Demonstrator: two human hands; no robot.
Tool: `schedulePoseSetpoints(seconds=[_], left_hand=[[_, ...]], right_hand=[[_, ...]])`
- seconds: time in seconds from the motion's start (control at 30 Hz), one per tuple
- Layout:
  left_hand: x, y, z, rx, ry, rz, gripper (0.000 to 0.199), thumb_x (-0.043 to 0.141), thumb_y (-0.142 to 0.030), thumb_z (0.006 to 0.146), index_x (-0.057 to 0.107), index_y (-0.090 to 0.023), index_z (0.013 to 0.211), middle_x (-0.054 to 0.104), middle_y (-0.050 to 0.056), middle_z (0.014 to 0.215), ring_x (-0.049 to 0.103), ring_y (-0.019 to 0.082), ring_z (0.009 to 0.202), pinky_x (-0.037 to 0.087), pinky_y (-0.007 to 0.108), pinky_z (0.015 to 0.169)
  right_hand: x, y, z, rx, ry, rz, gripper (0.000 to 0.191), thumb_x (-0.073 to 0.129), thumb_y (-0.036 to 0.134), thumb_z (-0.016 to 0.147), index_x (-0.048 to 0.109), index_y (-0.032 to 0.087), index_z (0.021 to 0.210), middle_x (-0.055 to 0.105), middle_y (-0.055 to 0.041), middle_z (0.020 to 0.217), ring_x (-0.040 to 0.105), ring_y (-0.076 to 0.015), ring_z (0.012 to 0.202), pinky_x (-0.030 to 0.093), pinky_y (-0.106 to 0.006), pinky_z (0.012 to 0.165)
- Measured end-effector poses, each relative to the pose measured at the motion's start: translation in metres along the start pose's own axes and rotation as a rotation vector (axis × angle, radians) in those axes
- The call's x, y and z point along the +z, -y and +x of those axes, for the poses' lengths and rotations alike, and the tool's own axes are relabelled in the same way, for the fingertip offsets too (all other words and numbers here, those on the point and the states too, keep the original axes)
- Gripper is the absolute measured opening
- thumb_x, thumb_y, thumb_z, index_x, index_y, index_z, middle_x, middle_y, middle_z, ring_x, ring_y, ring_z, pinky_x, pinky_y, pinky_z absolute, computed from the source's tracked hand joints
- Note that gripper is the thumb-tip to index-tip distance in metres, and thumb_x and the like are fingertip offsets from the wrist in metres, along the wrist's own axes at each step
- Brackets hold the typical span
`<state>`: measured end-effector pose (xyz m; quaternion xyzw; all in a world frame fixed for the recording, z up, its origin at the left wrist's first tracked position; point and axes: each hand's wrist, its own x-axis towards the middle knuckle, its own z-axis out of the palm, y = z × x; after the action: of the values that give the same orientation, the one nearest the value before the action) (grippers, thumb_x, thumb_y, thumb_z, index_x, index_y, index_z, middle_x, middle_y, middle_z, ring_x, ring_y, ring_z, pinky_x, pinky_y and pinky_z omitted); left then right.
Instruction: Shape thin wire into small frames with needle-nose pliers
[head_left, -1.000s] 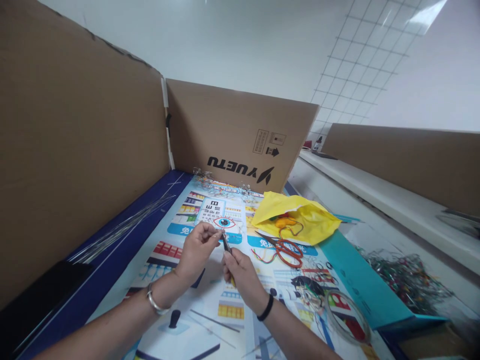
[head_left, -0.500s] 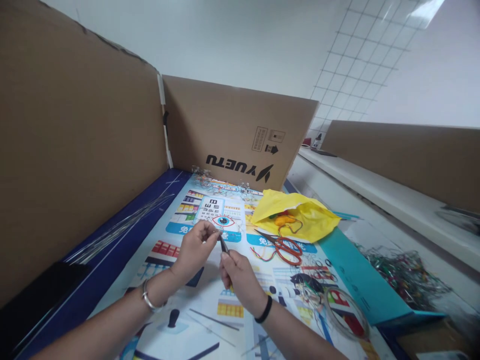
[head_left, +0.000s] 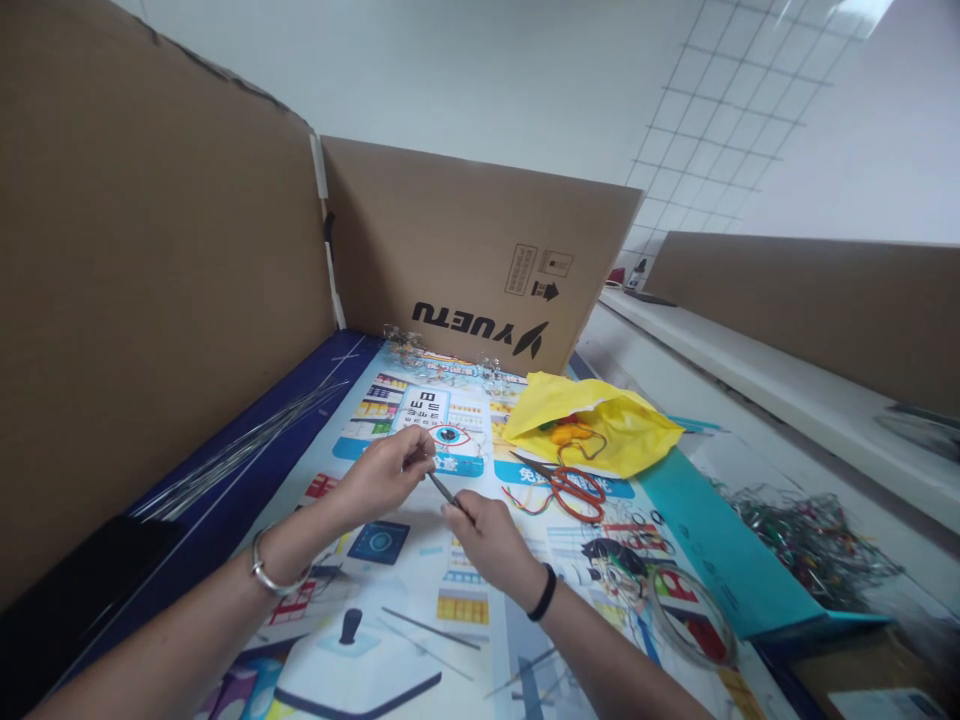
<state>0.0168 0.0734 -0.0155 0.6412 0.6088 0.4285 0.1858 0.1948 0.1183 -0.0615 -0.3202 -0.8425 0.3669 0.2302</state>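
Note:
My left hand (head_left: 396, 468) is closed in a pinch above the printed sheet, and what its fingertips hold is too small to make out. My right hand (head_left: 487, 540) grips a slim dark metal tool (head_left: 442, 488) with a narrow tip. That tip reaches up to the left fingertips; the tool's rear end is hidden in my palm. To the right of both hands lie scissors with orange handles (head_left: 577, 494), their blades pointing left. Behind them a yellow bag (head_left: 637, 440) lies with its mouth open, orange and red cord showing inside.
Cardboard panels (head_left: 450, 240) stand at the back and left. Long thin wires (head_left: 247, 450) lie on the blue strip at left. Tangled wire pieces (head_left: 814, 540) are heaped at right, beside a turquoise panel (head_left: 720, 540). A round clear container (head_left: 690, 615) sits at front right.
My left hand has shifted slightly left and up. The tool in my right hand has turned from steep to a flatter slant, its tip pointing more to the left.

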Motion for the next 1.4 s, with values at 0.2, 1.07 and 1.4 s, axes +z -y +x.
schedulePoseSetpoints(seconds=[0.2,1.07,1.4], left_hand=[[-0.006,-0.004,-0.001,0.077,0.078,0.149,0.010,0.047,-0.013,0.073,0.051,-0.022,0.071,0.057,-0.003,0.065,0.049,0.013,0.059,0.032,0.022,0.055],[-0.012,0.000,0.004,-0.061,0.104,0.276,0.006,0.049,-0.019,0.072,0.048,-0.021,0.077,0.058,-0.004,0.062,0.054,0.012,0.058,0.033,0.021,0.052],[0.009,0.011,-0.002,-0.105,0.309,0.309,0.015,0.047,-0.018,0.068,0.055,-0.020,0.081,0.061,-0.001,0.065,0.055,0.015,0.060,0.030,0.022,0.050]], right_hand=[[-0.010,0.002,0.001,-0.063,0.070,-0.240,0.028,0.041,0.033,0.087,0.043,0.020,0.062,0.046,0.0023,0.053,0.041,-0.0103,0.049,0.018,-0.024,0.048],[-0.010,0.005,-0.002,-0.046,0.088,-0.733,0.019,0.043,0.031,0.087,0.056,0.018,0.084,0.063,-0.0057,0.082,0.059,-0.0181,0.072,0.034,-0.026,0.057],[-0.002,-0.012,0.009,0.089,-0.116,0.291,0.014,0.056,0.030,0.074,0.055,0.019,0.083,0.054,0.0029,0.069,0.051,-0.0124,0.063,0.040,-0.023,0.059]])
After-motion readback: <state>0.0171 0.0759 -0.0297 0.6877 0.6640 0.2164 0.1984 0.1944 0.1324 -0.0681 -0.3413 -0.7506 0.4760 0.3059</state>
